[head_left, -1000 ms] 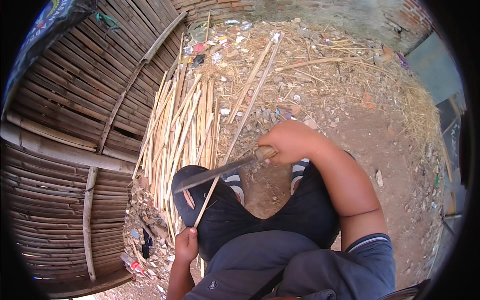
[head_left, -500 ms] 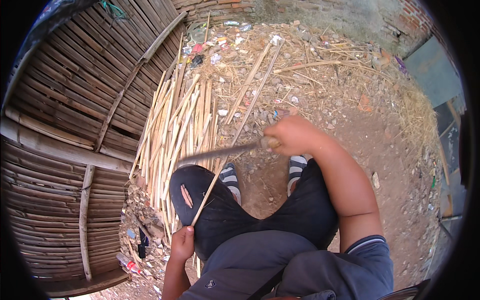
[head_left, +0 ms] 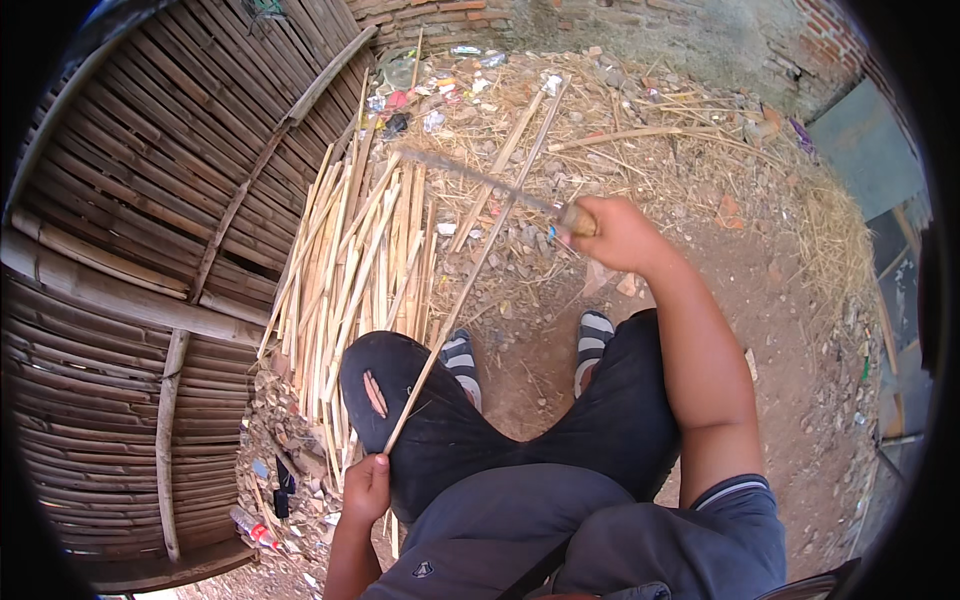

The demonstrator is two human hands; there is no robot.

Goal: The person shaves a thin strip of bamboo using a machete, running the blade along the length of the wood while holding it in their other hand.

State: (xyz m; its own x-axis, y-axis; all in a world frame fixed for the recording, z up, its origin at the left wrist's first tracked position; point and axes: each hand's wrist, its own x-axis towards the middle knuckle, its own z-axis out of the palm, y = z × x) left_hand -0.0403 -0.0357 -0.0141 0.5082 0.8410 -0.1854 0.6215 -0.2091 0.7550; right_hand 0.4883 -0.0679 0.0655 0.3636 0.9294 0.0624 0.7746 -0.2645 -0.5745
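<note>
My left hand (head_left: 367, 487) is closed round the near end of a long thin bamboo strip (head_left: 462, 297), beside my left knee. The strip slants up and away to the right over my thigh, its far end above the littered ground. My right hand (head_left: 617, 233) grips the wooden handle of a machete (head_left: 480, 178). Its long dark blade points left and lies across the strip, well out from my knees; I cannot tell whether it bites into it. Many pale split bamboo strips (head_left: 375, 250) lie heaped on the ground to my left.
A slatted bamboo wall (head_left: 130, 190) runs along the left. At the back stands a worn brick wall (head_left: 620, 35). Loose strips, straw and scraps of rubbish cover the far ground. A plastic bottle (head_left: 255, 527) lies at the lower left, and grey panels (head_left: 872, 145) lean at the right.
My right hand has moved away from me and slightly right, carrying the machete from near my left knee farther along the strip. My left hand keeps its hold in the same place.
</note>
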